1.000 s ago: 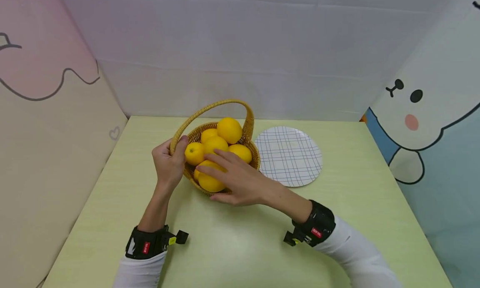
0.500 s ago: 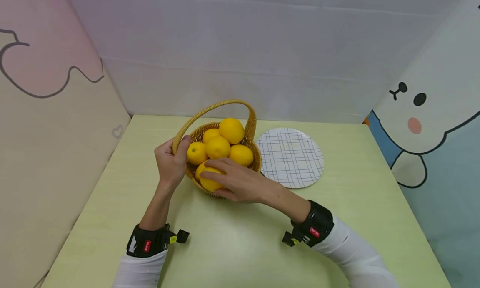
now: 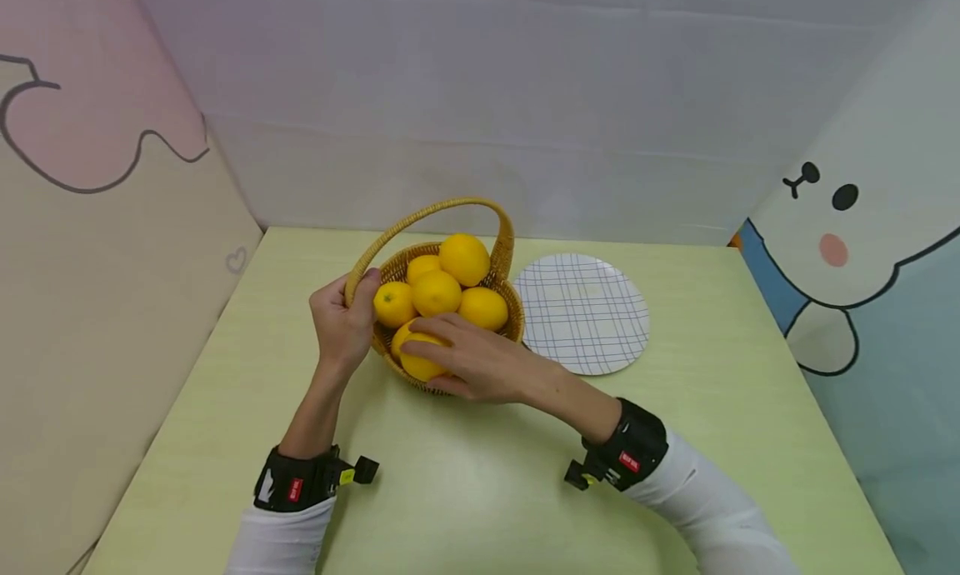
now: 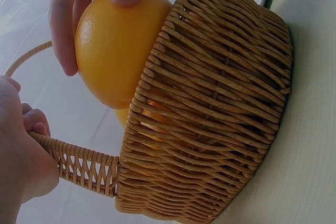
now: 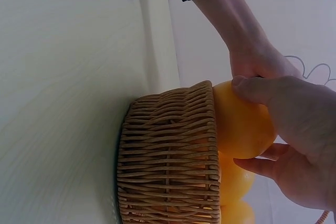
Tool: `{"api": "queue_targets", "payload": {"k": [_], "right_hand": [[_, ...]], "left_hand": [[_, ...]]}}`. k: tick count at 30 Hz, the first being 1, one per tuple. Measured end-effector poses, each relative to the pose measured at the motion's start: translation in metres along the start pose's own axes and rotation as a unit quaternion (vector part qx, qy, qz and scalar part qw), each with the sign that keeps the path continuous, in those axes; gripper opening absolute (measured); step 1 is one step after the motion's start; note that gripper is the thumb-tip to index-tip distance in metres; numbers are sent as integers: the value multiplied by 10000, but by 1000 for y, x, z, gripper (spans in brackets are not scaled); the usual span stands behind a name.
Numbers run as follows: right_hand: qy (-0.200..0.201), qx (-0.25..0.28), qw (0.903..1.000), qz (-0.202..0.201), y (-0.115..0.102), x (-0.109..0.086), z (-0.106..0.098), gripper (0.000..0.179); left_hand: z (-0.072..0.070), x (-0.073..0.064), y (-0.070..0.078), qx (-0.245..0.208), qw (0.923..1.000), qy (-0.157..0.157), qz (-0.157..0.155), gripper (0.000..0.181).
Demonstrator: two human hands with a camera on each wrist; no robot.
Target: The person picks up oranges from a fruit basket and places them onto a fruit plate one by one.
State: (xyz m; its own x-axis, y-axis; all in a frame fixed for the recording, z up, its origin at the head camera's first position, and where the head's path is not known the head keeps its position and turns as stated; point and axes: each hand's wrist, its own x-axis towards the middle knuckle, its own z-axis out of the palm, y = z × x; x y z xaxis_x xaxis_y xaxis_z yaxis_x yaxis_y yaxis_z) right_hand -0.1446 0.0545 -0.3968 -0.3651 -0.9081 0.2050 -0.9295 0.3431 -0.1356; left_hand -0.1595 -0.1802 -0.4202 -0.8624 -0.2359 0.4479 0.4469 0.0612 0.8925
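A wicker basket (image 3: 512, 296) full of yellow fruit, some round and some lemon-shaped, stands on the table. My left hand (image 3: 341, 325) grips the left end of its arched handle (image 3: 427, 211); in the left wrist view the fingers wrap round that handle. My right hand (image 3: 480, 358) holds a round orange (image 3: 422, 362) at the basket's near rim, thumb on the near side and fingers over the top. The right wrist view shows this orange (image 5: 244, 121) sitting against the rim, with more fruit (image 5: 236, 179) beside it. The right hand hides part of the basket's front.
To the right of the basket lies a round white placemat (image 3: 585, 312) with a blue grid pattern, close to the rim. The pale table (image 3: 480, 492) ends at a white backdrop (image 3: 480, 100) behind. Printed panels (image 3: 97, 250) flank it on both sides.
My right hand has drawn its fingers back from the middle fruit and closed round the orange at the near rim. The left hand keeps its grip on the handle.
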Motion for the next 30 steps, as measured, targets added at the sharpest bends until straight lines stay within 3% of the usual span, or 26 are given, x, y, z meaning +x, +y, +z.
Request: {"api": "queue_targets", "payload": {"k": [12, 20, 30], "right_hand": [[351, -15, 9993, -163, 0, -4, -1, 51], [827, 110, 9959, -338, 4, -12, -6, 50], [1641, 359, 9853, -318, 20, -30, -17, 59]], "left_hand": [[0, 0, -2, 97, 10000, -19, 7, 56], [0, 1, -4, 25, 9999, -17, 108, 54], [-1, 1, -4, 108, 9999, -19, -11, 54]]}}
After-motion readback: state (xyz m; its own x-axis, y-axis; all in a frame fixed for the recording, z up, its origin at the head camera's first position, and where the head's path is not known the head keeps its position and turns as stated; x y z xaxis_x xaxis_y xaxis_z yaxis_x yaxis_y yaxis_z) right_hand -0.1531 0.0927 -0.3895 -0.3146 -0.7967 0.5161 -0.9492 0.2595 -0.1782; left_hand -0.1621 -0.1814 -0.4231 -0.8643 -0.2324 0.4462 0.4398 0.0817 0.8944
